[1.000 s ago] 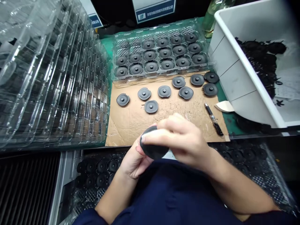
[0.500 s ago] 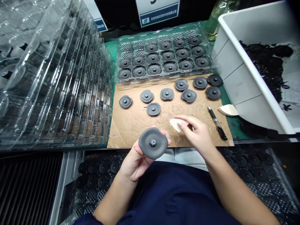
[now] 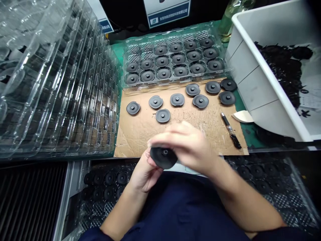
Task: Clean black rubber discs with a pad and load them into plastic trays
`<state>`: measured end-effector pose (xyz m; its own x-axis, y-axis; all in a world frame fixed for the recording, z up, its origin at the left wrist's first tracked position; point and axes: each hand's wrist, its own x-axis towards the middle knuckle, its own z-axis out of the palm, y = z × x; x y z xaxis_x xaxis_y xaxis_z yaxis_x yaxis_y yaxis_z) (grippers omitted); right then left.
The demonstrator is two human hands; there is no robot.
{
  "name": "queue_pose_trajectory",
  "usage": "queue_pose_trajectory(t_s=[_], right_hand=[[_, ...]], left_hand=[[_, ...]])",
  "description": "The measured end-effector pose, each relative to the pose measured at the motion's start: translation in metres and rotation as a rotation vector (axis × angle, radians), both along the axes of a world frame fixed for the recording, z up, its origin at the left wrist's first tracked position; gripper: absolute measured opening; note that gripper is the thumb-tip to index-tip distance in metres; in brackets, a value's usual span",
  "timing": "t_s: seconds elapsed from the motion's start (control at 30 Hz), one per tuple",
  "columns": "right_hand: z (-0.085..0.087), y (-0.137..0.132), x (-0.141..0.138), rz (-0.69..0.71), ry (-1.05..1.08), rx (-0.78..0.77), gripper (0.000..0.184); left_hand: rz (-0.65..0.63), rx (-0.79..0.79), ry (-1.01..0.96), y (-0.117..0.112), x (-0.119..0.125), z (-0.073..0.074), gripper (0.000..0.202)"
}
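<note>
A green bench top (image 3: 253, 133) bears a cardboard sheet (image 3: 136, 134); printed signs (image 3: 167, 11) stand behind. Nine loose discs (image 3: 159, 117) lie on the cardboard, and sixteen sit in a clear tray (image 3: 147, 55). One held disc (image 3: 163, 160) is at the bench's near edge, gripped by the curled left hand (image 3: 144, 175). The blurred right hand (image 3: 189, 145), fingers bent, hides its upper part; what it holds cannot be told. Stacked trays (image 3: 75, 83) flank the left, a white bin (image 3: 254, 83) and pen (image 3: 230, 130) the right.
</note>
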<state>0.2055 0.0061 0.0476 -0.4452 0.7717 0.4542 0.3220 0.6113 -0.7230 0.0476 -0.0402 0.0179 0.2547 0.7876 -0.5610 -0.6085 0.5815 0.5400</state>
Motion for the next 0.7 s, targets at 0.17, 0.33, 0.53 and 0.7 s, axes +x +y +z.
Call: queue_pose_trajectory(t_s=[0.17, 0.33, 0.53, 0.7], right_hand=[[-0.06, -0.004, 0.023, -0.244, -0.037, -0.378, 0.023], [-0.094, -0.02, 0.025, -0.282, -0.13, -0.421, 0.02], [-0.012, -0.021, 0.001, -0.448, 0.069, -0.224, 0.025], [0.018, -0.03, -0.017, -0.038, -0.003, -0.138, 0.023]], left_hand=[[0.002, 0.097, -0.115, 0.0, -0.008, 0.003, 0.06], [0.007, 0.029, -0.044, 0.0, -0.009, 0.001, 0.071], [0.032, 0.053, -0.039, 0.0, -0.002, 0.001, 0.066], [0.032, 0.03, -0.008, 0.002, 0.0, -0.001, 0.054]])
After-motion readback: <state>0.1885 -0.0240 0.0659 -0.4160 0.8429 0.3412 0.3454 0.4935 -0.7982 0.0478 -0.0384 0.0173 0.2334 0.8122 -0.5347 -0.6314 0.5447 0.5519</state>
